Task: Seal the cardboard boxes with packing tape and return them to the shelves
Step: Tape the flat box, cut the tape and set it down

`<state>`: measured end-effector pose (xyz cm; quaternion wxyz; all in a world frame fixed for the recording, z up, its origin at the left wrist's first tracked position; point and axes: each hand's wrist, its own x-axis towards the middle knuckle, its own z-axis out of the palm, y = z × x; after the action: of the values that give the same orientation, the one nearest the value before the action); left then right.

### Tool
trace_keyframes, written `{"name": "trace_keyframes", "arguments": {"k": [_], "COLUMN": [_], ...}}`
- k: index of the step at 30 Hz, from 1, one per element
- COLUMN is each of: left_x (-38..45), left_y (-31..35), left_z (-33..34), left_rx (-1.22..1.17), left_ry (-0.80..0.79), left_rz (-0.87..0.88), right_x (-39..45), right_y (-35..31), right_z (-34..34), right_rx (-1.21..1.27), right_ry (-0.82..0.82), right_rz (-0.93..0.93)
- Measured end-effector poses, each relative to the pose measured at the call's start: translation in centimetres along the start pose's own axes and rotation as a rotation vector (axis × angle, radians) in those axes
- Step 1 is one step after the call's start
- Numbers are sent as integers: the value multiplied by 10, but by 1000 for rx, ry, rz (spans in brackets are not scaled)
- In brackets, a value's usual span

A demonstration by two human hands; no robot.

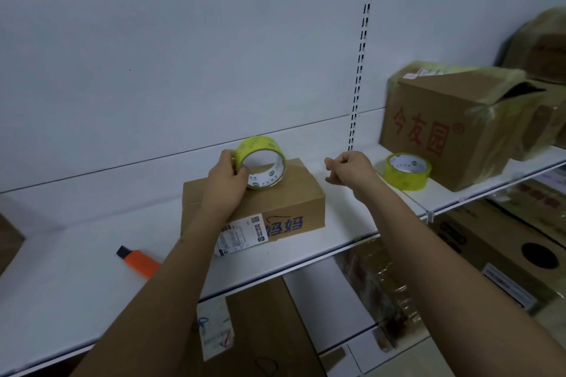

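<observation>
- Head view: the left hand (pixel 225 176) grips a yellow tape roll (pixel 261 164), fingers curled round its rim, holding it upright on the top of a small cardboard box (pixel 269 199).
- That box sits on the white shelf (pixel 76 278), directly under the left hand; a shipping label (pixel 242 234) hangs over its front edge.
- The right hand (pixel 349 167) hovers to the right of the box, fingers curled; whether it pinches a tape end I cannot tell.
- Just right of the right hand lies a 2nd tape roll (pixel 407 171) flat on the shelf.
- Farther right stands a large taped box (pixel 453 128) with red print.
- Left of the left forearm lies an orange utility knife (pixel 139 260).
</observation>
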<state>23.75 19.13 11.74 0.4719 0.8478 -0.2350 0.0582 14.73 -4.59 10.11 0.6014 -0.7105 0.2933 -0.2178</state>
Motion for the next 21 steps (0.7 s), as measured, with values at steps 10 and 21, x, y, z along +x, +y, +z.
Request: {"name": "trace_keyframes", "arguments": {"k": [10, 21], "left_x": [2, 2], "left_y": [4, 5], "left_z": [4, 4], "left_rx": [15, 30], "left_ry": [-41, -93], "left_rz": [-19, -20], "right_x": [6, -2], "right_y": [18, 20], "right_z": [5, 28], "right_rx": [-35, -406], "right_ry": [-73, -129], "right_rz": [113, 163]}}
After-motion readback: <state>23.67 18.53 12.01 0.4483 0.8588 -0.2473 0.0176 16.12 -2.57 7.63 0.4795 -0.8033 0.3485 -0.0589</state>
